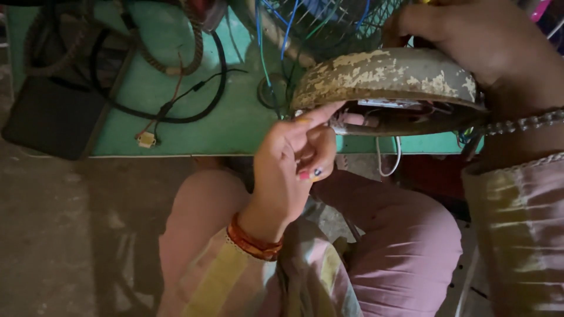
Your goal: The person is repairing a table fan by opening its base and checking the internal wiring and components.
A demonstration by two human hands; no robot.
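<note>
A round fan base (pixel 388 79) with flaking cream paint is tilted on its edge at the front of a green table (pixel 223 126), its hollow underside and wiring facing me. My right hand (pixel 470 41) grips the top and far side of the base. My left hand (pixel 296 155) reaches under the rim, index finger stretched out and touching the lower edge, the other fingers curled. Red bangles sit on my left wrist. A white wire loop (pixel 389 161) hangs out below the base.
Behind the base stands a wire fan guard (pixel 317 23) with blue wires. A black cable (pixel 176 100) with a small connector, a rope (pixel 182 53) and a dark flat block (pixel 53 114) lie on the left. My knees in pink fabric are below the table edge.
</note>
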